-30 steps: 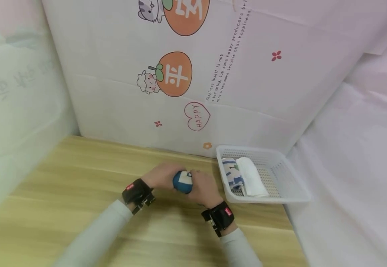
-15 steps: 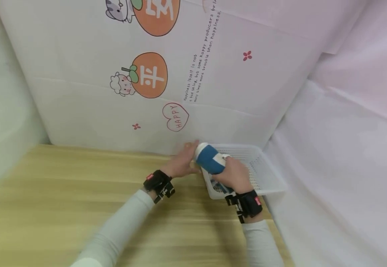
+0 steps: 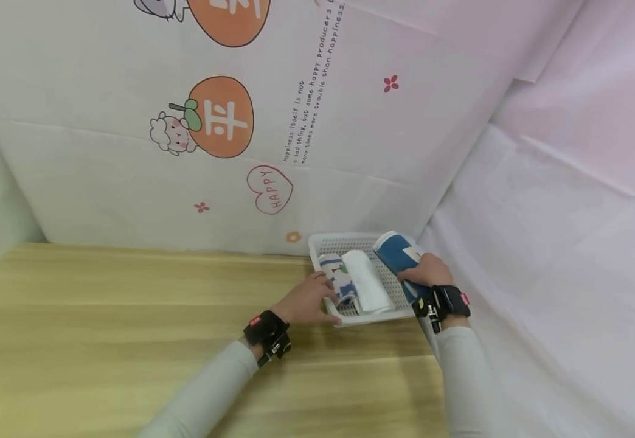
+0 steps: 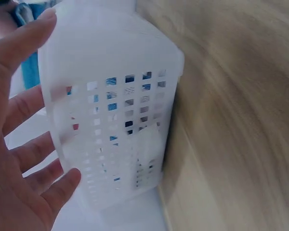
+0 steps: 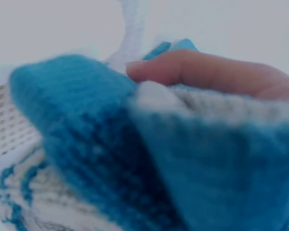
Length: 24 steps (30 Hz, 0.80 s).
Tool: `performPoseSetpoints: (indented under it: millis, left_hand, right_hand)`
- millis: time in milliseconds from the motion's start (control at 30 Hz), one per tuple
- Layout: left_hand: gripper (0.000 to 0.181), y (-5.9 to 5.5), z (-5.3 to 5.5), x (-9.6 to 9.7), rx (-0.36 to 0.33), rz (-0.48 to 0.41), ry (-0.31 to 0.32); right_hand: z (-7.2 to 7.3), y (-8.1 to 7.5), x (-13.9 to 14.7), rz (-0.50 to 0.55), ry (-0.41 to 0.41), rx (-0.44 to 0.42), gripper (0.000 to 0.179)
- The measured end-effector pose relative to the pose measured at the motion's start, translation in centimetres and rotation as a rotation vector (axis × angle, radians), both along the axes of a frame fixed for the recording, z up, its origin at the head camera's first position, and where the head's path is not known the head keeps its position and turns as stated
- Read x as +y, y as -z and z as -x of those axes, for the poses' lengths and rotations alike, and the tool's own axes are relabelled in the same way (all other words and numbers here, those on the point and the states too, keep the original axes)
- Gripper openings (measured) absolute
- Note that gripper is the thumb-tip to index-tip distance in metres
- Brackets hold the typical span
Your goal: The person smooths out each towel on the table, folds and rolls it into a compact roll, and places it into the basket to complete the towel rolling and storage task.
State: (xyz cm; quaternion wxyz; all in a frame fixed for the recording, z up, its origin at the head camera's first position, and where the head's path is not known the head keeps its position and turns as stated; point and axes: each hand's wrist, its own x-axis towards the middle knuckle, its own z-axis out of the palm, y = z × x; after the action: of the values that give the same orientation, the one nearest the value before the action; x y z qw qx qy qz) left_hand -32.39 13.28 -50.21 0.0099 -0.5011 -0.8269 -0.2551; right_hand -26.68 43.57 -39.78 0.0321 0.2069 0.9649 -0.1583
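Observation:
My right hand [image 3: 429, 272] grips a rolled blue towel [image 3: 394, 252] with a pale patch, at the right side of the white plastic basket [image 3: 345, 322]. Close up in the right wrist view, the blue roll [image 5: 82, 110] fills much of the picture, one finger lying along its top. My left hand [image 3: 305, 301] holds the basket's near-left rim. Some of its fingers reach behind the rim in the left wrist view, where the perforated basket wall [image 4: 111, 62] shows. Inside the basket lie a patterned blue-and-white rolled towel [image 3: 338, 277] and a white rolled towel [image 3: 368, 281], side by side.
The basket stands on a wood-grain table [image 3: 131, 340], near the back, against a printed white cloth wall [image 3: 339, 201]. White draped cloth [image 3: 542, 255] borders the right side close to my right hand.
Both hands held the blue roll between them earlier. The left hand has let go and moved to the basket's rim. The right hand has carried the roll rightward to the basket.

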Motion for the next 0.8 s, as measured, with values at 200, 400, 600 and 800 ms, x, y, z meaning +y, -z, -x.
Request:
performPoseSetpoints:
  millis: [200,400,600,800]
  left_hand:
    - [0.047,0.5,-0.1,-0.2,-0.049,-0.030,0.020]
    - [0.046,1.4,1.0,-0.5,-0.115,-0.065,0.070]
    - [0.038,0.9,2.9,-1.8,-0.144,-0.079,0.106]
    - [0.028,0.3,4.4,-2.6,-0.127,-0.094,0.150]
  right_hand:
    - [3.3,3.6,2.5,0.029,0.017,-0.046,0.074]
    - [5.4,6.3,3.2,0.065,0.012,-0.162,0.062]
    - [6.1,7.6,2.4,0.093,0.040,-0.261,0.073]
    - [6.6,7.4,1.2,0.096,0.046,-0.289,0.081]
